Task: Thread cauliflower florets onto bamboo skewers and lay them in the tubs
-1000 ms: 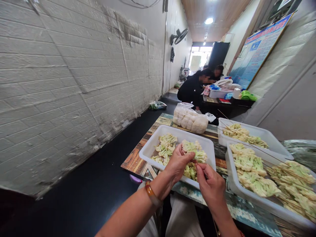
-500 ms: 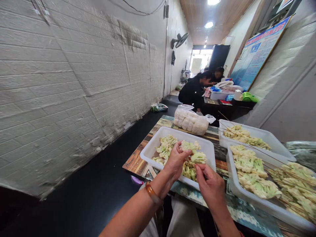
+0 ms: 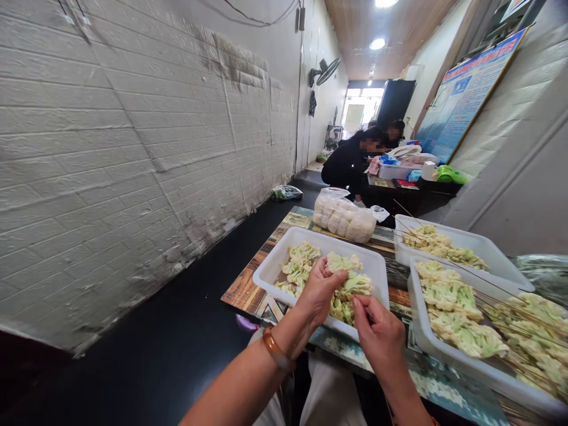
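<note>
Over a white plastic tray (image 3: 261, 278) holding pale green cauliflower pieces (image 3: 303, 255), my left hand (image 3: 320, 290) has its fingers closed around a cauliflower piece (image 3: 344, 263). A bangle circles that wrist. Just to the right, my right hand (image 3: 377, 325) is pinched at the near side of the cauliflower, by the tray's right part. What lies between its fingertips is too small to make out. More cauliflower pieces (image 3: 464, 334), with thin sticks among them, fill a second tray (image 3: 426, 337) on the right.
A clear bag of pale round items (image 3: 344, 219) stands behind the tray on the patterned table (image 3: 248, 284). Another tray (image 3: 497, 251) with cauliflower and sticks is at the back right. Two people (image 3: 350, 160) are at a cluttered table beyond. A brick-patterned wall (image 3: 133, 148) runs along the left.
</note>
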The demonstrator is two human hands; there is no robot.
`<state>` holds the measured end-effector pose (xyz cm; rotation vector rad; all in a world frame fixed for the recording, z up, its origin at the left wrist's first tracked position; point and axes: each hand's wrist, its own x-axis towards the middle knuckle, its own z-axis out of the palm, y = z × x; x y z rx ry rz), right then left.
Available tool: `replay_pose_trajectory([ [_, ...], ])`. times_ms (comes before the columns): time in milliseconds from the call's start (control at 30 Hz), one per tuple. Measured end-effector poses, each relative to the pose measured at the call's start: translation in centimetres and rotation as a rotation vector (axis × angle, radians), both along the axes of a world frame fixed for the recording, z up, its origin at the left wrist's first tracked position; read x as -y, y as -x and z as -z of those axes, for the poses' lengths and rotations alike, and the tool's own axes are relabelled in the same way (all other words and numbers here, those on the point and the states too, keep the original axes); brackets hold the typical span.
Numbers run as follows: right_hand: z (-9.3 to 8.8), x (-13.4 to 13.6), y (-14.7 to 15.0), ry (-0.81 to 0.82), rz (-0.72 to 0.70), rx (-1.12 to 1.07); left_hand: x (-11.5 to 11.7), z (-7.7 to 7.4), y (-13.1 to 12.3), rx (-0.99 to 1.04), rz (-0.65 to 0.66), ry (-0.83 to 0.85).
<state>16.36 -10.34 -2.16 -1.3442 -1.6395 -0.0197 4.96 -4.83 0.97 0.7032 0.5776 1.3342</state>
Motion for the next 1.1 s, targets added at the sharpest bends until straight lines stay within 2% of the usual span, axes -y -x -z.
replay_pose_trajectory([
  [300,0.0,0.0,0.0,-0.001,-0.003,0.026,-0.8,-0.5,-0.2,-0.014,-0.054,0.099],
  [467,0.0,0.0,-0.1,-0.020,-0.018,0.033,-0.6,-0.5,-0.2,-0.020,-0.068,0.084],
  [800,-0.1,0.1,0.0,-0.030,-0.004,0.021,-0.1,-0.4,-0.1,0.034,-0.031,0.037],
  [967,0.0,0.1,-0.1,-0.027,-0.019,0.018,-0.6,-0.9,0.4,0.029,0.022,0.079],
  [1100,0.2,0.0,-0.2,-0.038,-0.008,0.029,-1.2,-0.6,0.4,-0.026,0.003,0.051],
])
